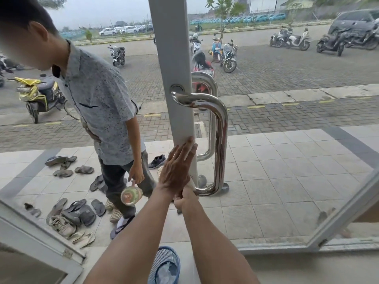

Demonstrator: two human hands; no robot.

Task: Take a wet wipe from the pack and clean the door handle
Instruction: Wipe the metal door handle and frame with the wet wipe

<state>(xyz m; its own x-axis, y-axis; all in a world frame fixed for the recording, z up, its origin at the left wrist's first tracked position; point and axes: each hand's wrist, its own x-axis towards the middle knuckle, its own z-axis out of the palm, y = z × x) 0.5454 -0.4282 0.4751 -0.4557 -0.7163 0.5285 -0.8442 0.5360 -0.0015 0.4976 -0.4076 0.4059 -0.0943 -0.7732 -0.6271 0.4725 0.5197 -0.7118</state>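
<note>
Plainly, two bare hands work at one white door frame point(176, 64) carrying two chrome pull handles, the near door handle point(220, 138) on this side of the glass and a second behind it. The left hand point(176, 171) is spread flat, fingers together and pointing up, palm pressed against the frame's edge, its forearm reaching up from the near left. The right hand point(187, 198), curled tight, presses a barely visible white wipe point(191, 184) against the handle's lower mount; one blue basket point(164, 263) sits nearest.
</note>
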